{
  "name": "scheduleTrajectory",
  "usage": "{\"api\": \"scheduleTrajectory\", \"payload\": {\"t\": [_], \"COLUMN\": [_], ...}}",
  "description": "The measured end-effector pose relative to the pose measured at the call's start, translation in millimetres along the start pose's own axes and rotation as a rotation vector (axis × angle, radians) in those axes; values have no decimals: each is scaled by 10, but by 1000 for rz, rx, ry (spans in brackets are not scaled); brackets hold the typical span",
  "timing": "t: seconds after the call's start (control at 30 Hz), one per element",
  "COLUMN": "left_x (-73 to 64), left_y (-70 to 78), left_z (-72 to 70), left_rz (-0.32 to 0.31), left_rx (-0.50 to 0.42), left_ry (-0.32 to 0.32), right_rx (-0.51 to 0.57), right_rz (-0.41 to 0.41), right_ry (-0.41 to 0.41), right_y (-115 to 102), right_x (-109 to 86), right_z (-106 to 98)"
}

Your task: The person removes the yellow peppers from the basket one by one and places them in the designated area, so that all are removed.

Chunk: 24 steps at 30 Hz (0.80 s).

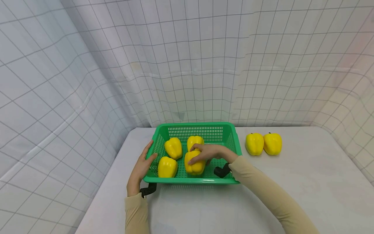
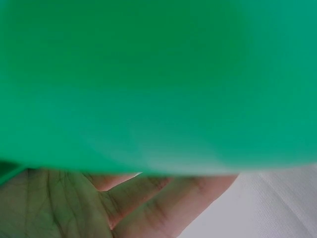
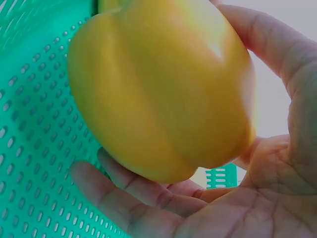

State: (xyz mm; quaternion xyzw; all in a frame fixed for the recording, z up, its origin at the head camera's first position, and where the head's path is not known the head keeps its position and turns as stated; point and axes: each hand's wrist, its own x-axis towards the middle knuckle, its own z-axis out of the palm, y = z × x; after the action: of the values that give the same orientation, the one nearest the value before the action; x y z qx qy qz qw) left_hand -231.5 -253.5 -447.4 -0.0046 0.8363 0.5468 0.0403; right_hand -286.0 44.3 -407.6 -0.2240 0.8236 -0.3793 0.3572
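Note:
A green plastic basket (image 1: 191, 180) holds several yellow bell peppers. Inside it, my right hand (image 1: 208, 151) grips one yellow bell pepper (image 1: 194, 165), thumb on one side and fingers round the other. The right wrist view shows this bell pepper (image 3: 158, 94) up close within the fingers of my right hand (image 3: 237, 198), over the perforated basket floor. At the basket's left side, my left hand (image 1: 142, 167) holds the rim, thumb on the inner side and fingers along the outside. In the left wrist view the green rim hides the fingertips of my left hand (image 2: 133, 206).
Two yellow bell peppers, one (image 1: 255, 144) beside another (image 1: 273, 143), lie on the white table (image 1: 301, 175) right of the basket. A white curtain with a dark grid (image 1: 204, 65) hangs behind the table and along its sides.

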Motion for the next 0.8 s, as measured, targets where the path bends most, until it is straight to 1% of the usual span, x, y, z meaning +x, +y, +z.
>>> {"api": "scheduleTrajectory", "payload": {"t": [0.2,0.53,0.67,0.8], "left_x": [4,-6,-4,-7], "left_y": [-3,8,7,13], "left_z": [0,-1,-1,-2], "left_rz": [-2,-6,-6,-2], "left_rx": [-2,3,3,6], "left_ry": [0,6,5,5], "right_rx": [35,62,47,17], "right_rz": [-14,-92,-125,-127], "right_ry": [52,144,216,299], "right_y": [-16,-15,6,8], "right_x": [-59,-175,-204,-255], "right_z": [-12,-68,-84,-88]}}
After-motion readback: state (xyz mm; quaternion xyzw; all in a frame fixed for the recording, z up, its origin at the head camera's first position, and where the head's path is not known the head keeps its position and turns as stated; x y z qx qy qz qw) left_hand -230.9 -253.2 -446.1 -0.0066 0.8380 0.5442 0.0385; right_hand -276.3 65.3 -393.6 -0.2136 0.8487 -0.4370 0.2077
